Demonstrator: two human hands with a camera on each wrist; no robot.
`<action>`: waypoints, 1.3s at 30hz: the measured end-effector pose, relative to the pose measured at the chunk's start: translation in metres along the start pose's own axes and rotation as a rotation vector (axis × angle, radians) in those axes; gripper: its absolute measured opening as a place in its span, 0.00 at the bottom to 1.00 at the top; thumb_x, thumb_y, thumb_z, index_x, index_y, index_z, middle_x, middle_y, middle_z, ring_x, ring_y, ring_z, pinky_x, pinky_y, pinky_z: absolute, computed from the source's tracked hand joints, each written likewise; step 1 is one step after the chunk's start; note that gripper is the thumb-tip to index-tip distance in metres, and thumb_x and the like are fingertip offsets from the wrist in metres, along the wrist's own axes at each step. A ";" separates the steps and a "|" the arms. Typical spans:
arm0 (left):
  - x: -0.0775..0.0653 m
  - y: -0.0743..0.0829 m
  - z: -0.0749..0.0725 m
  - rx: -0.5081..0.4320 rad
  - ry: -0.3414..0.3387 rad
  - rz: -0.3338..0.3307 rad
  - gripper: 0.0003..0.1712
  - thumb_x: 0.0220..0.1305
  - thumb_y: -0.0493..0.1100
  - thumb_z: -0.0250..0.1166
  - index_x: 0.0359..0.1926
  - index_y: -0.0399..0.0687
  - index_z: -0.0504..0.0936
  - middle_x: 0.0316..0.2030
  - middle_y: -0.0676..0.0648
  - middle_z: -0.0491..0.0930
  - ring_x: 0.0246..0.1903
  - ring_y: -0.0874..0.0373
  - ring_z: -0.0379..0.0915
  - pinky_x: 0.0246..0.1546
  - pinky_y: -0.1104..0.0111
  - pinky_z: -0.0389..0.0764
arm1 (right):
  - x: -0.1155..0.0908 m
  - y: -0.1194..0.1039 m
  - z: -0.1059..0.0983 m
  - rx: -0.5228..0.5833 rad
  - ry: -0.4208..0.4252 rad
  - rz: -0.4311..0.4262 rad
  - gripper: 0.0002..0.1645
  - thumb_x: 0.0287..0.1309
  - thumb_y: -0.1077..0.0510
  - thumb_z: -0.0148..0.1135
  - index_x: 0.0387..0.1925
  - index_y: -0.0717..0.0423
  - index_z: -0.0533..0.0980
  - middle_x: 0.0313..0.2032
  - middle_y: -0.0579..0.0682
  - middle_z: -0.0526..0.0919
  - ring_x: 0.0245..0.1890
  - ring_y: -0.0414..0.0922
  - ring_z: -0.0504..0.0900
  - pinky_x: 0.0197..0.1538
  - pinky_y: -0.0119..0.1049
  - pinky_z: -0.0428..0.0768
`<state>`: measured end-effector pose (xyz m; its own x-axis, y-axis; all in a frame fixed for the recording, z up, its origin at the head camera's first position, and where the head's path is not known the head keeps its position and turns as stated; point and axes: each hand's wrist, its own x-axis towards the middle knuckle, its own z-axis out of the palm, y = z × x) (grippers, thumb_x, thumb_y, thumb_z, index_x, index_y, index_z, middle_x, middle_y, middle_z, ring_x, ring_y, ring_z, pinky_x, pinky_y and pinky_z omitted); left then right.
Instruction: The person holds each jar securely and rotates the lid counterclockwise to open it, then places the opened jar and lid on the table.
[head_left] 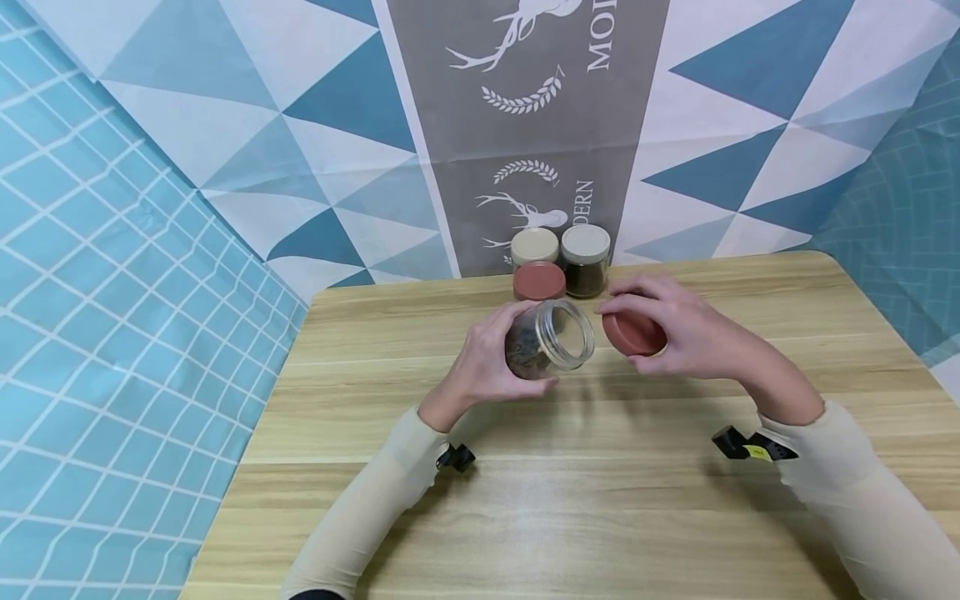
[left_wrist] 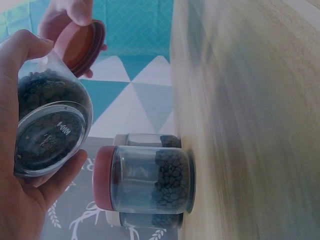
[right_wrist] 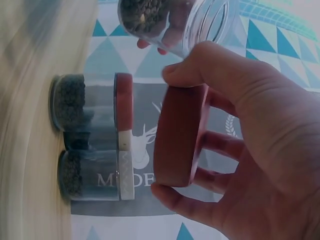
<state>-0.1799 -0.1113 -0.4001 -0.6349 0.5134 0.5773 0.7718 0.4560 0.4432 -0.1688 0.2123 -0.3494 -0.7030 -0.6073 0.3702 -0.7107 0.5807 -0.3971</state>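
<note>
My left hand (head_left: 491,358) grips a glass jar (head_left: 528,346) part filled with dark beans or pellets. The jar has no lid on and is tilted, its mouth facing right and toward me. In the left wrist view its base, with moulded marks, faces the camera. To the right, my right hand (head_left: 686,333) holds a reddish-brown lid (head_left: 633,333) by its rim between thumb and fingers, apart from the jar. The right wrist view shows the side of the same lid (right_wrist: 180,135). Both hands are raised above the wooden table.
Behind the hands stand three closed jars: one with a red lid (head_left: 540,282), one with a cream lid (head_left: 535,246) and one with a white lid (head_left: 586,243). They hold dark contents. A patterned cloth (head_left: 337,150) hangs behind the wooden table (head_left: 525,517).
</note>
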 end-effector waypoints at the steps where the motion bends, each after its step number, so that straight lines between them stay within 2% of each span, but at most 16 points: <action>1: 0.000 0.000 0.000 0.000 -0.001 0.001 0.58 0.40 0.52 0.89 0.72 0.36 0.77 0.61 0.38 0.89 0.58 0.45 0.90 0.60 0.53 0.93 | 0.000 0.001 0.000 -0.012 -0.015 -0.004 0.43 0.44 0.62 0.86 0.66 0.44 0.85 0.67 0.56 0.83 0.64 0.60 0.80 0.50 0.58 0.88; 5: -0.001 0.000 0.001 -0.001 -0.004 -0.001 0.58 0.40 0.52 0.90 0.72 0.35 0.77 0.61 0.37 0.88 0.58 0.44 0.90 0.60 0.52 0.93 | -0.001 0.002 0.002 -0.042 -0.064 0.002 0.42 0.44 0.61 0.86 0.66 0.43 0.85 0.67 0.58 0.83 0.64 0.63 0.80 0.50 0.62 0.87; 9: -0.001 0.001 -0.001 -0.008 -0.003 -0.010 0.58 0.41 0.52 0.89 0.72 0.36 0.76 0.61 0.38 0.88 0.58 0.45 0.90 0.60 0.52 0.93 | 0.000 0.005 0.007 -0.048 -0.077 0.009 0.43 0.44 0.60 0.86 0.66 0.44 0.85 0.68 0.60 0.83 0.64 0.64 0.81 0.51 0.63 0.87; 15: 0.000 0.001 -0.001 -0.008 -0.001 -0.014 0.57 0.42 0.52 0.89 0.72 0.37 0.76 0.60 0.39 0.88 0.57 0.46 0.90 0.60 0.54 0.93 | 0.003 0.010 0.022 -0.060 -0.099 0.008 0.41 0.44 0.58 0.85 0.65 0.48 0.85 0.65 0.60 0.84 0.62 0.63 0.82 0.52 0.60 0.87; 21: 0.000 -0.001 0.001 -0.014 0.006 -0.007 0.58 0.41 0.53 0.90 0.71 0.36 0.77 0.60 0.39 0.89 0.58 0.45 0.90 0.60 0.54 0.93 | 0.003 0.016 0.039 -0.047 -0.156 0.054 0.38 0.47 0.57 0.83 0.64 0.53 0.86 0.64 0.59 0.84 0.60 0.61 0.82 0.51 0.55 0.88; 31: 0.000 0.000 -0.001 -0.022 0.016 -0.013 0.58 0.40 0.53 0.91 0.71 0.36 0.77 0.60 0.39 0.89 0.59 0.44 0.90 0.62 0.52 0.92 | -0.001 0.025 0.058 -0.057 -0.235 0.114 0.38 0.49 0.57 0.82 0.66 0.49 0.85 0.65 0.57 0.83 0.60 0.58 0.79 0.50 0.51 0.87; 39: 0.000 -0.001 -0.001 -0.030 0.018 -0.003 0.58 0.40 0.52 0.91 0.71 0.36 0.77 0.61 0.38 0.88 0.59 0.44 0.90 0.63 0.54 0.92 | -0.003 0.032 0.071 -0.085 -0.270 0.124 0.42 0.48 0.56 0.84 0.69 0.48 0.84 0.65 0.58 0.83 0.58 0.57 0.80 0.47 0.51 0.88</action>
<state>-0.1804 -0.1122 -0.3993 -0.6369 0.4984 0.5882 0.7706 0.4356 0.4652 -0.1881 0.1940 -0.4231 -0.7601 -0.6446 0.0825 -0.6277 0.6955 -0.3495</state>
